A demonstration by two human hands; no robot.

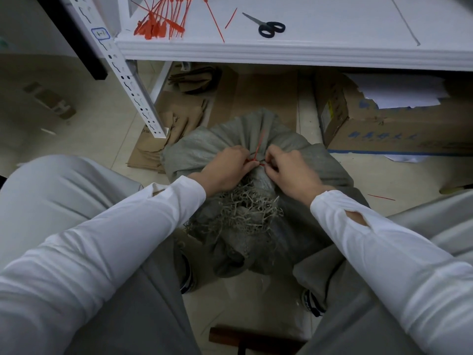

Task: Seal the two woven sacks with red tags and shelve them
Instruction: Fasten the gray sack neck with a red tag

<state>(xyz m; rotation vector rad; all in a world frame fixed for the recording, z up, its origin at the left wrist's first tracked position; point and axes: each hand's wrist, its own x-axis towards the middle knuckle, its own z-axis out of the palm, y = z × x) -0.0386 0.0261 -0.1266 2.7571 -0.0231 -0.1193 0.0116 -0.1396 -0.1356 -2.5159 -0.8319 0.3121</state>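
A grey woven sack (pixel 204 147) lies on the floor between my knees, its neck gathered and its frayed mouth (pixel 245 213) spread toward me. A red tag (pixel 259 144) loops round the gathered neck, its tail sticking up and away. My left hand (pixel 225 167) pinches the tag on the left side of the neck. My right hand (pixel 286 170) pinches the tag's other end on the right. A bundle of spare red tags (pixel 163 21) lies on the white shelf (pixel 294 51) above. I see only one sack.
Black scissors (pixel 268 25) lie on the shelf beside two loose red strips. A cardboard box (pixel 384 129) stands on the floor at right, flattened cardboard (pixel 179 119) at left behind the shelf post (pixel 133 90). A cut red strip (pixel 381 197) lies on the floor.
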